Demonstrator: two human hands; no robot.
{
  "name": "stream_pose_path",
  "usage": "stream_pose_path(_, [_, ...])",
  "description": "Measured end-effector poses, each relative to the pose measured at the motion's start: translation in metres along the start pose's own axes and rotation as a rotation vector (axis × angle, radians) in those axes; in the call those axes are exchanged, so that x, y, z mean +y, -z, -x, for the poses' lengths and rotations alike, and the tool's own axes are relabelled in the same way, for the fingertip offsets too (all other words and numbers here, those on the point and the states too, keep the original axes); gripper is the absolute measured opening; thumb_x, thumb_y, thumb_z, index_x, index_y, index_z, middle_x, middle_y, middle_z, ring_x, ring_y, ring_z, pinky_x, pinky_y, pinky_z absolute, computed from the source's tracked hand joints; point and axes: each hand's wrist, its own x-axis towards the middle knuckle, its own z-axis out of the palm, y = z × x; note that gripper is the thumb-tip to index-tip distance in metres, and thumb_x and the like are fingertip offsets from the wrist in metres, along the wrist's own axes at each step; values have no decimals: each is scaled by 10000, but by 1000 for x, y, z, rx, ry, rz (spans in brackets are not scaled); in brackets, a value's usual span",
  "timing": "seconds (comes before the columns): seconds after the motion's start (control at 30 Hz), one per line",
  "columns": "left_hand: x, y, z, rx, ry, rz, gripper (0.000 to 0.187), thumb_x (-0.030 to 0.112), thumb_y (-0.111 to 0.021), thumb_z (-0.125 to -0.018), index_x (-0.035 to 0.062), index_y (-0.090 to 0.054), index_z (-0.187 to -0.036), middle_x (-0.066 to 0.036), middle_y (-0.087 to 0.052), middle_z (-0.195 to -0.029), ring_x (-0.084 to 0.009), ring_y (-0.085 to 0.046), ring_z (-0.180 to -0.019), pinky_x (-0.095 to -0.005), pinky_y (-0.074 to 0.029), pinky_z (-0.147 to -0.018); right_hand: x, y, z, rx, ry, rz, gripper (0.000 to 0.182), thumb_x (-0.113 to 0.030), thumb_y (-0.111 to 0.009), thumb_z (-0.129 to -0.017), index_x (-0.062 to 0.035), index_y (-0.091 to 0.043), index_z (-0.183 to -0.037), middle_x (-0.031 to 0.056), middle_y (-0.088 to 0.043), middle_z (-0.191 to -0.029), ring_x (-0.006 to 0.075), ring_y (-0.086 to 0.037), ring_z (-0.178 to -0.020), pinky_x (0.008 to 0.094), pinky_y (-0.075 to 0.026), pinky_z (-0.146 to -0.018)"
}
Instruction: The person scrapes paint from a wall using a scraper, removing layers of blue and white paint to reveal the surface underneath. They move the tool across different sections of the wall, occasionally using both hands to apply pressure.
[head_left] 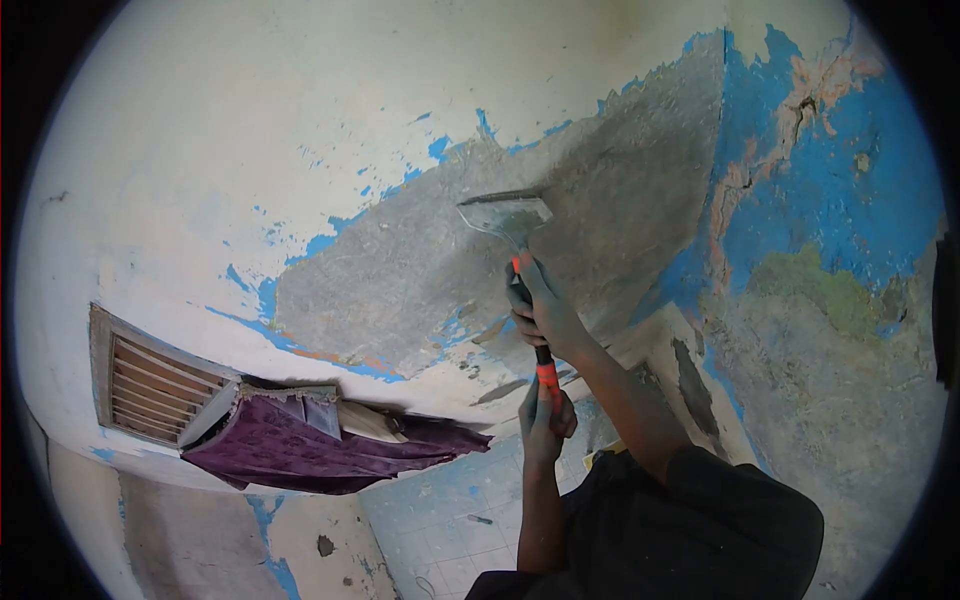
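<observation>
A long-handled scraper with a wide metal blade and a black and red handle is held upright in front of me. Its blade edge lies against the bare grey patch of wall. My right hand is closed around the upper handle, just below the blade. Lower down, my left hand wraps the red end of the same handle. White and blue paint borders the grey patch with ragged, flaked edges.
A slatted wooden vent or window frame is at the left, with a purple cloth hanging beside it. Cracked blue paint covers the right wall. Below is a tiled floor with a small object on it.
</observation>
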Motion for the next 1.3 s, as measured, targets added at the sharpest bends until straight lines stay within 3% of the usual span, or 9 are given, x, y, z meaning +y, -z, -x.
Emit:
stream_pose_path(0.3, [-18, -58, -33, 26, -56, 4, 332, 413, -438, -1006, 88, -429, -1072, 5, -359, -570, -82, -328, -409, -231, -242, -338, -60, 21, -8, -47, -5, 113, 405, -555, -431, -972, -180, -435, -819, -76, -304, -508, 46, -225, -332, 233, -189, -322])
stream_pose_path(0.43, [-43, -51, -36, 34, -69, 5, 355, 441, -414, -1006, 88, -408, -1035, 5, -327, -530, -86, -316, -390, -233, -230, -339, -44, 36, -12, -101, 48, 165, 413, -531, -434, -980, -173, -417, -777, -76, -291, -485, 45, -223, -326, 234, -185, -315])
stream_pose_path(0.63, [-35, -80, -46, 75, -110, 2, 381, 467, -413, -1000, 86, -407, -996, 1, -345, -531, -86, -313, -382, -236, -230, -340, -79, 29, -17, -79, 60, 240, 408, -486, -419, -999, -160, -394, -755, -75, -289, -482, 41, -233, -330, 229, -192, -316])
stream_pose_path(0.77, [-60, -62, -45, 68, -144, 0, 384, 481, -414, -996, 98, -421, -1033, 0, -352, -535, -85, -312, -378, -236, -226, -332, -48, 45, -18, -105, 84, 227, 415, -489, -419, -997, -155, -392, -751, -72, -296, -485, 43, -249, -333, 229, -208, -315])
stream_pose_path(1.0, [-41, -87, -46, 62, -118, 41, 383, 482, -401, -998, 108, -423, -1079, -12, -366, -530, -93, -325, -370, -235, -229, -318, -88, 37, -17, -156, 10, 265, 433, -488, -421, -996, -142, -389, -736, -67, -307, -496, 44, -258, -326, 234, -219, -307])
stream_pose_path(1.17, [-60, -83, -33, 156, -42, 104, 390, 510, -367, -999, 128, -426, -1048, -25, -375, -509, -99, -314, -343, -246, -232, -305, -51, 50, -19, -122, 39, 280, 445, -487, -425, -994, -133, -389, -725, -54, -313, -497, 51, -264, -321, 242, -226, -301])
stream_pose_path(1.3, [-28, -95, -41, 30, -72, 125, 356, 457, -367, -1016, 109, -412, -958, -18, -342, -495, -96, -294, -344, -255, -221, -314, -91, 28, -15, -95, 52, 340, 461, -495, -433, -988, -124, -390, -718, -46, -321, -503, 58, -271, -320, 250, -219, -293])
